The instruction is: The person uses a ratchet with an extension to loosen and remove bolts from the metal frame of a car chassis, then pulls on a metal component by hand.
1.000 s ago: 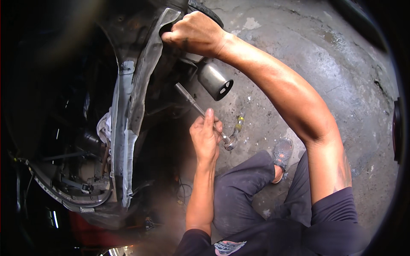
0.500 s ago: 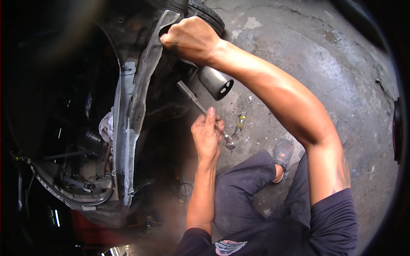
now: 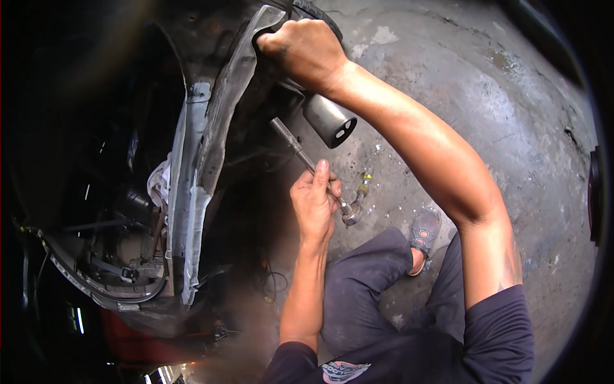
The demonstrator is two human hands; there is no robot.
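My left hand [image 3: 313, 200] is closed around a chrome ratchet wrench [image 3: 307, 160], thumb along its shaft. The wrench's round head hangs low on the right and its thicker handle end points up to the left. At the top, my right hand [image 3: 307, 54] is a fist against the far end of a bent grey sheet-metal panel [image 3: 224, 118] on a car body. Its fingertips are hidden behind the hand, so what they grip cannot be made out. Below that wrist sticks out a silver exhaust tip [image 3: 326, 121] with holes in its end.
A tyre [image 3: 313, 11] stands beyond my right hand. A yellow-banded fitting [image 3: 364, 185] is near the wrench head, above the grey concrete floor [image 3: 448, 96]. A whitish cloth [image 3: 158, 184] hangs in the dark car opening. My shoe [image 3: 425, 233] rests on the floor.
The car body and my right hand sit slightly higher and further right in the picture. My left hand, with the wrench, has shifted a little to the right; both grips look the same.
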